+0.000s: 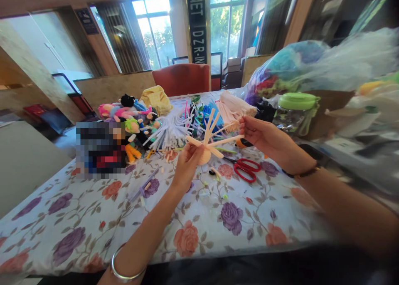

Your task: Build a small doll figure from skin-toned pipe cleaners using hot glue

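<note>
Over the table, my left hand [188, 162] pinches a peach-coloured pipe cleaner figure [204, 155] at its middle. It has a rounded wound lower part, and several loose stems fan out upward and to the right. My right hand [264, 137] is closed at the end of one long stem that stretches right from the figure; its fingertips partly hide that end. Below and to the right of the figure, red-handled scissors [246, 169] lie on the cloth. Behind it rest bundles of white pipe cleaners [171, 129], blue ones [208, 117] and pale pink ones [235, 106].
Several finished pipe cleaner dolls [134, 110] are piled at the back left by a yellow cloth bag [156, 98]. A green-lidded jar [296, 110] and a large plastic bag [289, 64] stand at right. Small offcuts [215, 172] dot the floral tablecloth [131, 222].
</note>
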Demonstrator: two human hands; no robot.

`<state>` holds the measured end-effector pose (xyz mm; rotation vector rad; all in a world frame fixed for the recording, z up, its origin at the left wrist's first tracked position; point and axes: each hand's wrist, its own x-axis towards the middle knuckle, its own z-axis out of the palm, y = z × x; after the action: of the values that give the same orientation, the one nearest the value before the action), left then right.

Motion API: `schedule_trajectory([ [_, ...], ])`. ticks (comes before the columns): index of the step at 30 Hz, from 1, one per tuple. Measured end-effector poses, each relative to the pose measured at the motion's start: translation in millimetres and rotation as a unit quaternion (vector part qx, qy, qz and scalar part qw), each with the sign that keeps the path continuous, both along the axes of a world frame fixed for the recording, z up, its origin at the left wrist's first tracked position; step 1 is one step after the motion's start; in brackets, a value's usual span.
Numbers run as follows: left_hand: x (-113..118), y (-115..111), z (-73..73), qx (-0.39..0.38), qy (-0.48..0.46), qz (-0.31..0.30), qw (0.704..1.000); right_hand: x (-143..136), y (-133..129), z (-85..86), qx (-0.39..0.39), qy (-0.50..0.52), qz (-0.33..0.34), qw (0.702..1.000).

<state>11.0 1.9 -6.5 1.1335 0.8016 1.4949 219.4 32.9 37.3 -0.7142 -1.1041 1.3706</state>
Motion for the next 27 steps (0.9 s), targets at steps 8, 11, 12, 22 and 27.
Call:
schedule_trajectory([
  [8,-3,3,-3.2,-0.017,-0.026,0.058,0.998,-2,-2,-6.1,0.044,-0.071,-0.054,0.995],
  [11,-3,3,-2.3,-0.039,-0.045,0.053,0.997,-8,-5,-9.2,0.019,-0.077,-0.022,0.997],
  [12,-3,2,-1.8,-0.042,-0.048,0.048,0.997,-10,-6,-10.0,0.011,-0.074,-0.011,0.997],
  [22,0,2,2.8,-0.126,-0.129,0.015,0.984,-26,-16,-21.3,-0.006,-0.074,0.067,0.995],
  [27,-1,-1,4.0,-0.111,-0.123,-0.018,0.986,-29,-16,-24.8,0.072,-0.192,0.06,0.977],
])
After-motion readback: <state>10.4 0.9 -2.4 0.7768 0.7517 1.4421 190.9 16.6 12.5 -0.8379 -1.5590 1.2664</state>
